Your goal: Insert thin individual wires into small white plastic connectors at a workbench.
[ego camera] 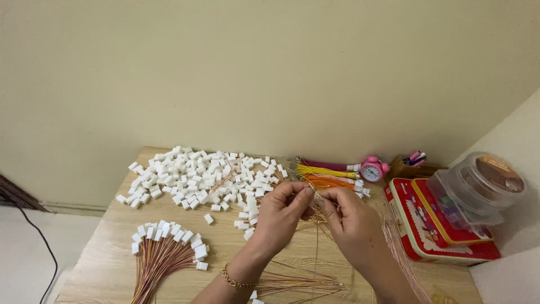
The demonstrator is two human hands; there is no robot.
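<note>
My left hand (281,214) and my right hand (351,219) meet over the middle of a wooden table (112,247), fingertips pinched together on thin gold-coloured wires (316,217) that hang down between them. A small white plastic connector may be at my fingertips, but it is hidden. A big heap of white connector housings (197,177) lies just behind my left hand. A fan of finished wires tipped with white connectors (166,247) rests at the near left. More loose wires (298,281) lie under my forearms.
Yellow and orange wire bundles (326,175) lie behind my hands beside a pink alarm clock (372,169). A red tin box (436,225) carries a clear plastic jar (478,188) at the right. A black cable (39,236) runs on the floor at the left.
</note>
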